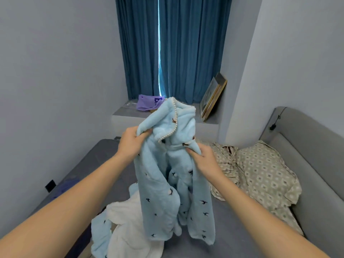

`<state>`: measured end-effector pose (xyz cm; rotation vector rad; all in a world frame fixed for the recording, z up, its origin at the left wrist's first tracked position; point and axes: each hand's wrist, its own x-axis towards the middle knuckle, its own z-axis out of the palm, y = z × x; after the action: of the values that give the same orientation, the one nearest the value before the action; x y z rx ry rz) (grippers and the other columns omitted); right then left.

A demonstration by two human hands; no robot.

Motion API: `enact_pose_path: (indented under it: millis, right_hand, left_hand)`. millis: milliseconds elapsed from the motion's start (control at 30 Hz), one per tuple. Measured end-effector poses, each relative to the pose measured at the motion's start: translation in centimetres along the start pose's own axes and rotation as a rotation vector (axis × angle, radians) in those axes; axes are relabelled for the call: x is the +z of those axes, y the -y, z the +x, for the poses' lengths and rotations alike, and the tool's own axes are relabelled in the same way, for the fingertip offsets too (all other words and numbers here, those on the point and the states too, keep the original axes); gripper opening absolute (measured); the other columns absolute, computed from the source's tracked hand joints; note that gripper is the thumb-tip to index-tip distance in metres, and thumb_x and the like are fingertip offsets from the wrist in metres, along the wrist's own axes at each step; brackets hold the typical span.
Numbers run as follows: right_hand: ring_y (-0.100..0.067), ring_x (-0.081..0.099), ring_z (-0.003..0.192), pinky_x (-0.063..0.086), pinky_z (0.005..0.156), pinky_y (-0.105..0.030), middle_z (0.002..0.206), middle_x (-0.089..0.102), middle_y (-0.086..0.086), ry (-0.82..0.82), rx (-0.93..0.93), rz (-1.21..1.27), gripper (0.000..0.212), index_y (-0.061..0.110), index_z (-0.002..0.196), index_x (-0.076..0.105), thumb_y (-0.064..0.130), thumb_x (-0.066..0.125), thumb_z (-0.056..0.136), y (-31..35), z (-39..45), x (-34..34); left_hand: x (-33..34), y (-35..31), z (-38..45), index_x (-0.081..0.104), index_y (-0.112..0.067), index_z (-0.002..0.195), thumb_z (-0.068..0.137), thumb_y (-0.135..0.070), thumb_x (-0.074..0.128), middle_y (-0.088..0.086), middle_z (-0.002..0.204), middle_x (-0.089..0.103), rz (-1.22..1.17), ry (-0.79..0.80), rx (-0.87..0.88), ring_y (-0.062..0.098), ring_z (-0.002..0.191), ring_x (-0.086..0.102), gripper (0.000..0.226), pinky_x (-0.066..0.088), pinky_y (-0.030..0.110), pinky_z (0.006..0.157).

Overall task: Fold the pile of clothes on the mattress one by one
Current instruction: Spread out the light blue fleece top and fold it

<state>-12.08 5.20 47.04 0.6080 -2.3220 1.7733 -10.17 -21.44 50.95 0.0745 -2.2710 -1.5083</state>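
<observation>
A light blue fleece jacket point(163, 192) with small dark bird prints and a pearl-trimmed collar hangs in the air above the grey mattress point(242, 229). My left hand point(131, 141) grips its upper left edge near the collar. My right hand point(204, 161) pinches the fabric on the right, a little lower. The jacket's hem dangles just above the mattress. Below it lies the pile of clothes point(121, 229), white fleece mixed with more light blue printed fabric.
A patterned beige pillow point(266, 175) and matching crumpled cloth lie right, against a grey padded headboard point(307, 146). Behind are a window ledge with a purple bag point(147, 103) and leaning picture frames point(212, 97), and blue curtains point(173, 47). Dark purple fabric point(65, 185) lies left.
</observation>
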Motion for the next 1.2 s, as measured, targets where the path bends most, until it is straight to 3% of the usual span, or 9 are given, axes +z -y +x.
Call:
enact_pose_path:
  millis: [67,267,400,500,600,700,867,1033,1200]
  right_hand:
    - [0.003,0.056,0.066,0.044,0.06,-0.019,0.071,0.067,0.014,0.026,-0.047,-0.026,0.025,0.015,0.077,0.069,0.011,0.063,0.101,1.6,0.6,1.7]
    - [-0.007,0.054,0.071,0.047,0.061,-0.042,0.08,0.071,-0.013,0.074,-0.162,-0.134,0.028,0.006,0.084,0.069,0.026,0.062,0.103,7.3,0.6,7.5]
    - [0.005,0.05,0.062,0.036,0.057,-0.017,0.067,0.061,0.022,0.091,-0.265,-0.184,0.033,0.042,0.076,0.065,0.024,0.062,0.103,11.6,-1.6,12.0]
    - [0.005,0.051,0.062,0.034,0.057,-0.012,0.069,0.061,0.026,0.082,-0.29,-0.246,0.039,0.054,0.079,0.063,0.024,0.06,0.104,14.8,-4.5,16.1]
    - [0.004,0.049,0.06,0.034,0.056,-0.016,0.067,0.06,0.023,0.062,-0.317,-0.258,0.033,0.049,0.08,0.065,0.027,0.06,0.104,16.9,-7.7,20.6]
    - [-0.002,0.044,0.059,0.034,0.056,-0.03,0.065,0.058,0.003,0.079,-0.265,-0.266,0.026,0.024,0.08,0.066,0.026,0.059,0.105,18.0,-10.5,24.6]
    - [-0.001,0.044,0.058,0.032,0.054,-0.028,0.064,0.056,0.006,0.068,-0.204,-0.3,0.024,0.023,0.081,0.065,0.018,0.061,0.104,18.1,-13.5,29.2]
    - [-0.019,0.055,0.062,0.042,0.057,-0.044,0.071,0.061,-0.002,0.124,-0.143,-0.35,0.022,0.031,0.088,0.063,0.019,0.057,0.105,14.9,-14.2,32.8]
    - [-0.02,0.063,0.072,0.05,0.067,-0.041,0.08,0.068,0.001,0.226,-0.032,-0.351,0.018,0.037,0.103,0.067,0.028,0.052,0.108,7.7,-14.0,37.5]
  left_hand:
    - [-3.3,0.4,-0.8,0.059,-0.013,0.07,0.089,-0.057,0.064,0.015,0.071,0.067,0.098,-0.034,0.0,0.02,0.064,0.056,0.048,0.051,0.054,0.061]
    - [-12.8,2.8,-4.1,0.041,-0.022,0.058,0.081,-0.072,0.065,-0.007,0.057,0.043,0.161,-0.081,0.037,0.013,0.057,0.038,0.06,0.033,0.037,0.059]
    - [-19.6,3.7,-7.0,0.038,-0.02,0.058,0.079,-0.073,0.068,-0.009,0.058,0.043,0.129,-0.078,0.077,0.01,0.058,0.039,0.065,0.033,0.035,0.059]
    - [-25.0,4.5,-10.1,0.036,-0.023,0.057,0.081,-0.068,0.071,-0.013,0.057,0.039,0.132,-0.07,0.116,0.007,0.056,0.035,0.062,0.029,0.033,0.057]
    - [-30.4,5.4,-13.3,0.034,-0.017,0.059,0.085,-0.06,0.075,-0.009,0.058,0.038,0.121,-0.06,0.136,0.008,0.057,0.034,0.065,0.028,0.032,0.057]
    - [-35.1,6.3,-16.4,0.035,-0.013,0.06,0.087,-0.058,0.076,-0.01,0.056,0.037,0.163,-0.046,0.152,0.009,0.056,0.033,0.067,0.027,0.033,0.056]
    - [-39.7,8.5,-18.1,0.039,-0.011,0.06,0.084,-0.062,0.077,-0.009,0.057,0.036,0.22,-0.013,0.114,0.01,0.058,0.031,0.068,0.026,0.033,0.056]
    - [-40.5,14.2,-17.1,0.06,-0.018,0.064,0.08,-0.075,0.071,-0.015,0.056,0.043,0.258,0.019,0.075,0.003,0.057,0.036,0.06,0.033,0.032,0.054]
    - [-39.8,23.1,-16.9,0.067,-0.023,0.069,0.079,-0.082,0.065,0.0,0.061,0.06,0.289,0.075,-0.058,0.007,0.057,0.045,0.06,0.042,0.035,0.058]
